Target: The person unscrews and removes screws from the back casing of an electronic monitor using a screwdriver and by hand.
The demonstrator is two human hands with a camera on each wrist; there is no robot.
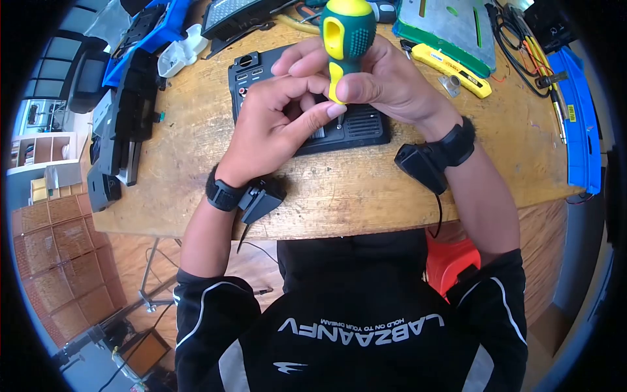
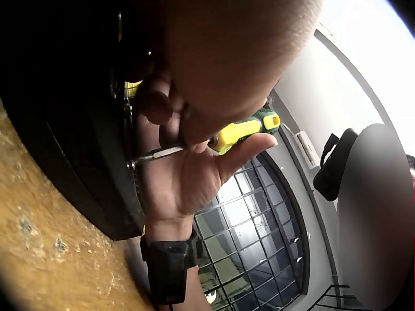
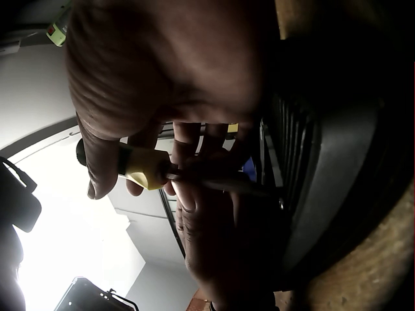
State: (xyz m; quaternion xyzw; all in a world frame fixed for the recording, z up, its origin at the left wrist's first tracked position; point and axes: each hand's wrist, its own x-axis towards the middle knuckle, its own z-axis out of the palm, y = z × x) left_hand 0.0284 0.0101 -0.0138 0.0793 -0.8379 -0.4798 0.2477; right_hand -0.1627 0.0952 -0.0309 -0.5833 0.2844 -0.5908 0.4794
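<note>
A screwdriver (image 1: 357,39) with a green and yellow handle stands upright over a black box-shaped device (image 1: 366,132) with sockets and a slotted grille. My right hand (image 1: 401,85) grips the handle, its thumb along the yellow part. Below the handle, my left hand (image 1: 264,127) pinches the metal shaft between thumb and fingers. In the left wrist view the shaft (image 2: 160,153) runs to a screw at the device's face, its tip right at the screw. The right wrist view shows the yellow neck of the handle (image 3: 146,168) and the left fingers (image 3: 188,196) by the shaft.
A yellow utility knife (image 1: 450,69) and a small metal ring (image 1: 450,85) lie to the right. Beyond them are a grey-green tray (image 1: 450,36) and a blue bin (image 1: 583,130). Black housings (image 1: 121,124) and white plastic parts (image 1: 183,52) sit left.
</note>
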